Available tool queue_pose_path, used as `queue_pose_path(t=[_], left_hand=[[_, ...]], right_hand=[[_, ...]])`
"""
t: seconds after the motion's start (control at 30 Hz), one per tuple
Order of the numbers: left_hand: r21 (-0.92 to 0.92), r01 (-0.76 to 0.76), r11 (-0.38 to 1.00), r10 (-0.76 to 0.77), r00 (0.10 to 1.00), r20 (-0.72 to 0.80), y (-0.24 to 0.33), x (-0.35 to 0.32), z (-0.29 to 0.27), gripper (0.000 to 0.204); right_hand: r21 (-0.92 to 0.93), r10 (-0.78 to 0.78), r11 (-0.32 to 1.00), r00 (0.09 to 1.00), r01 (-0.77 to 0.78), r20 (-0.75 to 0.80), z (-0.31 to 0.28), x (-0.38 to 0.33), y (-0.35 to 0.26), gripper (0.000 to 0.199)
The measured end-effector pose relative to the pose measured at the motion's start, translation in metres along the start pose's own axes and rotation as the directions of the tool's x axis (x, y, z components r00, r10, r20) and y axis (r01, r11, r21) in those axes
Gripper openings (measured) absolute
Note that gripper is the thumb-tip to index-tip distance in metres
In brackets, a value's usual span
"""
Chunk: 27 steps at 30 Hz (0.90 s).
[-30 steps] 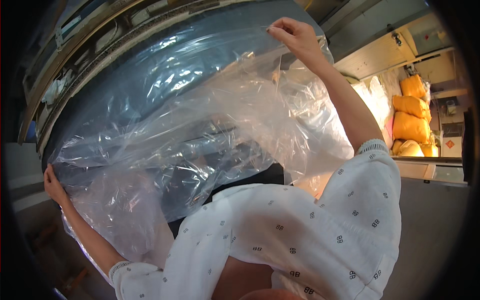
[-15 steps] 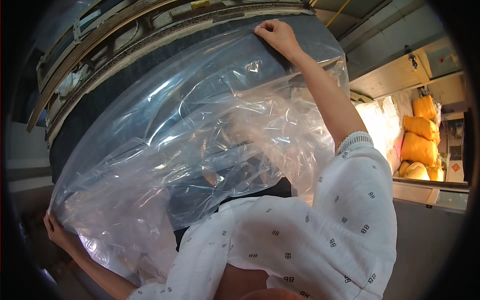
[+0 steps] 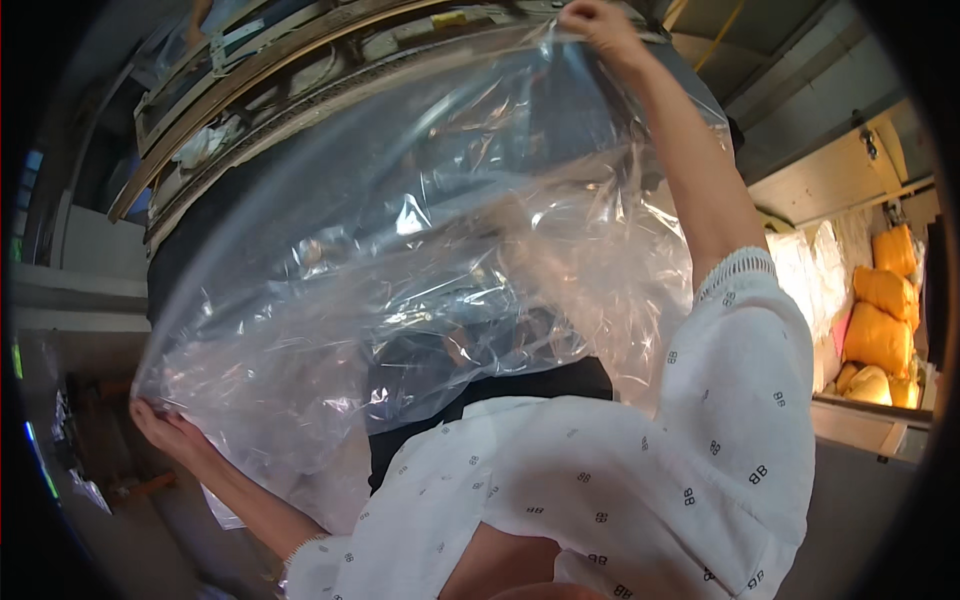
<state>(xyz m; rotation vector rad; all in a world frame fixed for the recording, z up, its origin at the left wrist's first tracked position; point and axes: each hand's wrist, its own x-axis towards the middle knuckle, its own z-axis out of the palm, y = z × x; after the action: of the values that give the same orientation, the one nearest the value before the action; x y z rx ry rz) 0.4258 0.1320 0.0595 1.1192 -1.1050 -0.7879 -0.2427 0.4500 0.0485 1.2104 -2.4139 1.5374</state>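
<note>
Clear plastic, thin and glossy: one wide sheet point(image 3: 430, 250) spreads in front of me, slung between my two hands over a dark-covered table point(image 3: 200, 235). Right hand point(image 3: 600, 32) is far out at the top of my view, thumb and index finger pinching the sheet's far edge. Left hand point(image 3: 172, 428) is low at the left, fingers close together at the sheet's left corner; it looks pinched there, though the dim light hides the exact grip. Between my hands the sheet's edge runs in a long, bowed slant. Nearer my body the plastic bunches into bright creases, close to my white patterned top point(image 3: 600, 460). Beyond the table, a long wooden rail point(image 3: 190, 133), crumpled white material point(image 3: 207, 143) beside it. Off to my right, yellow-orange bundles point(image 3: 880, 338) sit stacked beside glare-washed white wrapping point(image 3: 800, 272).
</note>
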Motion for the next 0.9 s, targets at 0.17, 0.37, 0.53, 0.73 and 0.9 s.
queue_pose_path(t=[0.17, 0.37, 0.53, 0.73, 0.9], left_hand=[[-0.076, -0.099, 0.992, 0.110, 0.981, 0.158, 0.041, 0.051, 0.097, 0.028], [0.394, -0.361, 0.845, 0.205, 0.900, 0.384, -0.113, 0.115, 0.179, 0.029], [0.168, -0.148, 0.975, 0.056, 0.888, 0.455, -0.107, 0.116, 0.232, 0.023], [0.259, -0.299, 0.918, 0.163, 0.882, 0.442, -0.109, 0.123, 0.244, 0.023], [0.341, -0.030, 0.939, -0.114, 0.913, 0.392, -0.114, 0.143, 0.245, 0.021]], right_hand=[[0.114, 0.093, 0.992, 0.929, -0.055, -0.359, -0.043, 0.023, -0.014, 0.020], [0.263, 0.162, 0.964, 0.889, -0.049, -0.428, 0.011, 0.001, 0.075, 0.025], [0.014, 0.132, 0.990, 0.893, -0.140, -0.431, -0.001, 0.013, 0.080, 0.024], [-0.230, 0.065, 0.957, 0.906, -0.175, -0.419, 0.002, 0.021, 0.079, 0.028], [-0.358, -0.002, 0.900, 0.816, -0.251, -0.577, 0.000, 0.026, 0.087, 0.037]])
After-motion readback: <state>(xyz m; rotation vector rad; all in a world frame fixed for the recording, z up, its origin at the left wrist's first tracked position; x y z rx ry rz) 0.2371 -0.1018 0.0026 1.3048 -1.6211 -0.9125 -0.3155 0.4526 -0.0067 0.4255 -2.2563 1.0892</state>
